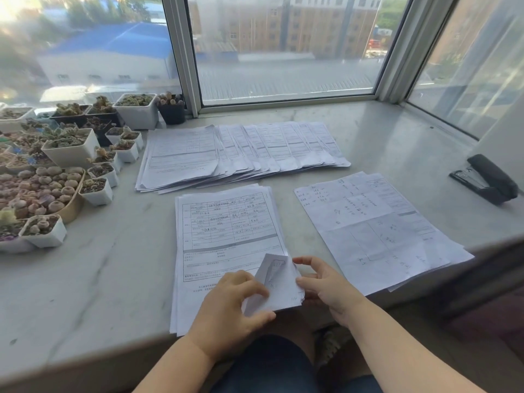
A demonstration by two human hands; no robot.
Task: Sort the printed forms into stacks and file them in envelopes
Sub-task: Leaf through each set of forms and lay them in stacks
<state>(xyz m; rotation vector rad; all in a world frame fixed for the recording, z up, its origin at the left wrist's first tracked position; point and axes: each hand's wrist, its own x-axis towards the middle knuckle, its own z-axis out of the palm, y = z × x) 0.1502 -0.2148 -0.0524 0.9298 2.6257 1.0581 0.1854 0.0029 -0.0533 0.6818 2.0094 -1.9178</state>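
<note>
Your left hand (238, 302) and right hand (326, 285) both pinch the curled lower-right corner of the top form (279, 282), lifting it off the nearest stack (224, 239) on the tabletop (85, 293).

Three paper piles — near stack (226, 236), fanned row (241, 151), right pile (377, 231) — one stapler (486, 179).

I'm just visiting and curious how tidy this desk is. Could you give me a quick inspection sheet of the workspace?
Surface: pale marble sill below a window.
Job's things: near stack of forms, its corner lifted; fanned stacks behind; loose sheets to the right. No envelopes seen.
Clutter: succulent pots on the left; black stapler far right.
Hands: left hand and right hand both pinch the lifted corner.
Cables: nothing seen.
Surroundings: buildings outside the window.
</note>
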